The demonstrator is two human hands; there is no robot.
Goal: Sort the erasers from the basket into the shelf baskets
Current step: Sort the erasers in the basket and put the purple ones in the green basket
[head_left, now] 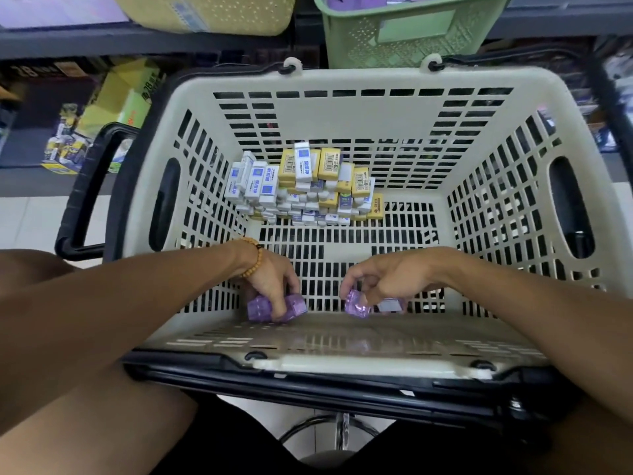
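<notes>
Both hands' grips (pixel 274 286) (pixel 380 282) on purple erasers (pixel 260 308) in basket (pixel 342 80)

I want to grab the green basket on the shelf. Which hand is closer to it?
Right. The right hand is low in the big basket, roughly below the green basket; the left hand is farther left.

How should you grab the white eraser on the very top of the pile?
Pinch the top white eraser across its two long sides, coming straight down from above. It lies loose on the pile of erasers in the beige basket, its sides clear, so lifting upward probably disturbs the others least.
</notes>
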